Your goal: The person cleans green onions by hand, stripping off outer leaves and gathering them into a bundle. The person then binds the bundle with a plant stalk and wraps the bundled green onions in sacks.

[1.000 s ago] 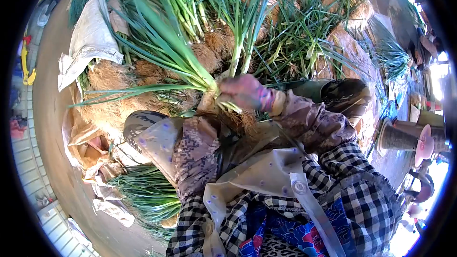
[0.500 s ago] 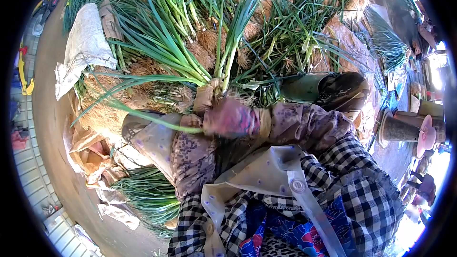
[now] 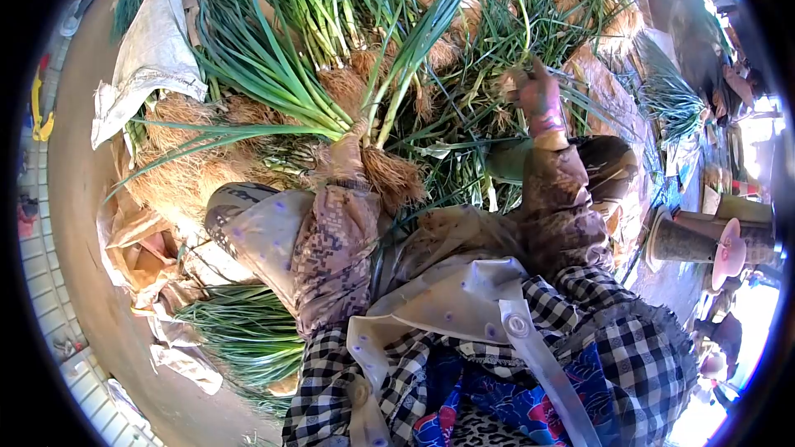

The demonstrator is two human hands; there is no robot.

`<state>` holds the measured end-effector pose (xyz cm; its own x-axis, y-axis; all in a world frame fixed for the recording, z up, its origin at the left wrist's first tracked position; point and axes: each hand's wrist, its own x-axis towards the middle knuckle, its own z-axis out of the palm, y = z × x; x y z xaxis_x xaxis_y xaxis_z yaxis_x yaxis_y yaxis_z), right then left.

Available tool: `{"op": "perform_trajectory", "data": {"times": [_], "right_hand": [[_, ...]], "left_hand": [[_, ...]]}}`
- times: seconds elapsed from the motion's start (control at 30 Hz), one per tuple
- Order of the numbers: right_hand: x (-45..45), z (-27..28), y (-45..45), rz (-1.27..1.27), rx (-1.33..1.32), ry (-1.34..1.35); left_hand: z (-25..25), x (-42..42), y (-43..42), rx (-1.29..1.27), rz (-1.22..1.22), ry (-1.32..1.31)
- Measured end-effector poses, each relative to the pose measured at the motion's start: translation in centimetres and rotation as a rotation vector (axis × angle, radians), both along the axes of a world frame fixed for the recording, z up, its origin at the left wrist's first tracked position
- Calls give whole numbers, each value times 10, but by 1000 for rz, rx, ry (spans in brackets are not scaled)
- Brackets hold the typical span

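My left hand (image 3: 346,157) is wrapped around a bunch of green onions (image 3: 327,108). Its leaves fan out up and to the left, and its brown roots (image 3: 392,178) hang to the right of my wrist. Out to the right, my right hand (image 3: 540,98) is over a heap of loose green onions (image 3: 476,74). Its fingers look closed on a single green onion (image 3: 525,21), whose stalk rises above the hand; roots show beside the fingers, though the grip itself is partly blurred.
Bundled green onions (image 3: 319,8) lie root-end toward me at the back. A white sack (image 3: 153,58) covers part of the left side. Another bundle (image 3: 248,331) lies at lower left. A grey bucket-like container (image 3: 683,236) and a pink round object (image 3: 729,252) stand at right.
My right hand has moved from beside my left hand, where a blurred green stalk trailed leftward, to the loose heap on the right. My left hand keeps the bunch, its roots now exposed.
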<state>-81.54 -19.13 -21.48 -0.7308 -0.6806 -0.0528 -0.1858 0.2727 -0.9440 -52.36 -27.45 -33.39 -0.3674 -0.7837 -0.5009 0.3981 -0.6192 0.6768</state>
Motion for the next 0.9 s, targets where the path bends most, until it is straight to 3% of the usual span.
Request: {"op": "perform_trajectory", "data": {"times": [0.07, 0.13, 0.2, 0.23, 0.27, 0.33, 0.4, 0.43, 0.47, 0.57, 0.6, 0.63, 0.73, 0.83, 0.9], "right_hand": [[21, -20, -14, 17, -282, -757], [75, 2, -26, 480, 294, 7], [101, -24, -40, 634, 243, -316], [112, -64, -57, 460, 150, -709], [115, -69, -61, 487, 132, -622], [122, -76, -70, 528, 97, -442], [119, -41, -68, 564, 124, -313], [112, -26, -73, 453, 91, -563], [97, -34, -81, 506, -54, -748], [97, -48, -93, 544, -183, -737], [108, -44, -92, 522, -199, -732], [118, -39, -87, 499, -212, -727], [139, 0, -61, 710, -31, -656], [164, 5, -26, 990, 41, -505], [142, 26, -22, 842, -90, -513]], "left_hand": [[-6, -1, 3, -22, -74, 9], [-6, -4, 5, -49, -178, 20], [-29, -7, 1, -102, -294, 37], [-38, -7, 1, -178, -341, 67], [-49, -5, 0, -246, -391, 93], [-2, -2, 15, -428, -304, 225], [31, 1, 26, -147, -134, 200], [46, 3, 32, -14, -31, 193], [63, 1, 34, 116, 30, 417], [24, 9, 28, -118, -242, 179], [24, 9, 30, -219, -190, -44], [22, 1, 30, -337, -157, 23], [25, -2, 27, -75, -107, 27], [18, 3, 22, 43, -94, -7], [15, 5, 16, 99, -98, -39]]}}
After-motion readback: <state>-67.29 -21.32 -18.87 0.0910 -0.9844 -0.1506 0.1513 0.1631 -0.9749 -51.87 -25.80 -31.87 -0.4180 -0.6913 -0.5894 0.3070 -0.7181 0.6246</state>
